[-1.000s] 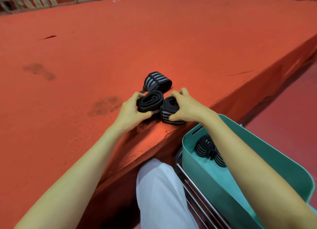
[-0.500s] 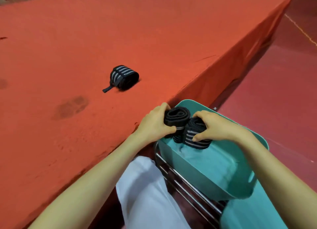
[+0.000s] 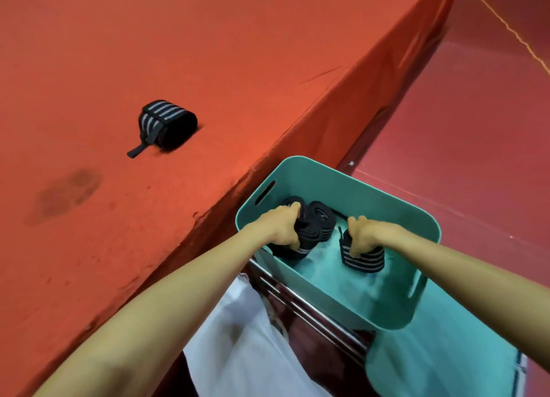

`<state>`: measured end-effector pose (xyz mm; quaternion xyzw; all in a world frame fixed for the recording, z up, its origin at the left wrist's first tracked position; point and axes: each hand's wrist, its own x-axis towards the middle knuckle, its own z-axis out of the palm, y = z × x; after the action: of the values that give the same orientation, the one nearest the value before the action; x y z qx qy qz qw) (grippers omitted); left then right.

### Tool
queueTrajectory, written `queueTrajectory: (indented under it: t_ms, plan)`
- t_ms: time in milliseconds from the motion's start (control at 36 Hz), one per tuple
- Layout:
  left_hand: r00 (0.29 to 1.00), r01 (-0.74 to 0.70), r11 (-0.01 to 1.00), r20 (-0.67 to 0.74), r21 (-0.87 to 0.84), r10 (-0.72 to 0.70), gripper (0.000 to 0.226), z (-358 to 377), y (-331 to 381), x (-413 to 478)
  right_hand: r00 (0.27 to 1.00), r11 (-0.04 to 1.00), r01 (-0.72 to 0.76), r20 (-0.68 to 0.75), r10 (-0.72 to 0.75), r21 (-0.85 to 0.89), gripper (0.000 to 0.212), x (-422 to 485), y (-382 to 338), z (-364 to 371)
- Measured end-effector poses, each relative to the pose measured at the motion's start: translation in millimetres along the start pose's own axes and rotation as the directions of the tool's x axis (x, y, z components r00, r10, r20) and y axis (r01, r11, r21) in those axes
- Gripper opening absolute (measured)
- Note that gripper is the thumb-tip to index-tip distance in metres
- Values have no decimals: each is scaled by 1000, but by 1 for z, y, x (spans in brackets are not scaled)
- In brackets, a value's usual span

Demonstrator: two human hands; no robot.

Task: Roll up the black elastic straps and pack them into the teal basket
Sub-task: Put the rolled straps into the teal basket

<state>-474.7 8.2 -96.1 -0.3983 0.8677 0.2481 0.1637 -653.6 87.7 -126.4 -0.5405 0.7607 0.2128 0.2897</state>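
Observation:
Both my hands are down inside the teal basket [image 3: 333, 176]. My left hand [image 3: 279, 227] grips a rolled black strap [image 3: 293, 252] near the basket's left wall. My right hand [image 3: 364, 233] grips another rolled black strap with grey stripes [image 3: 361, 260] near the basket floor. More rolled straps [image 3: 320, 218] lie in the far part of the basket, behind my left hand. One rolled striped strap [image 3: 166, 124] with a loose tab lies alone on the orange platform [image 3: 208, 54], well to the left of the basket.
The basket stands on a metal rack [image 3: 309, 310] beside the platform's edge. A second teal surface [image 3: 446, 361] shows at the lower right. White cloth on my lap [image 3: 238, 346] is below. Red floor [image 3: 476, 129] lies to the right.
My hands carried two rolled straps from the platform edge over the basket and then down into it, and they moved apart. The third roll stayed on the platform.

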Motion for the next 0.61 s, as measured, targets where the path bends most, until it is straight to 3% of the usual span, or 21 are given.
queueTrajectory:
  t_ms: [139, 278, 444, 611]
  plan:
    - [999, -6, 1000, 34, 3, 6, 57, 6, 3, 9, 1000, 1000, -24, -19, 24, 4, 60, 15, 0, 8]
    - [996, 6, 1000, 86, 24, -8, 63, 13, 6, 17, 992, 1000, -1, -124, 3, 17, 47, 25, 1, 15]
    - [997, -7, 999, 74, 43, 4, 60, 19, 11, 23, 960, 993, 113, -261, -102, 29, 45, 32, -1, 24]
    - [994, 8, 1000, 111, -26, -5, 57, 23, 15, 25, 954, 992, 108, -286, -87, 58, 46, 35, -1, 30]
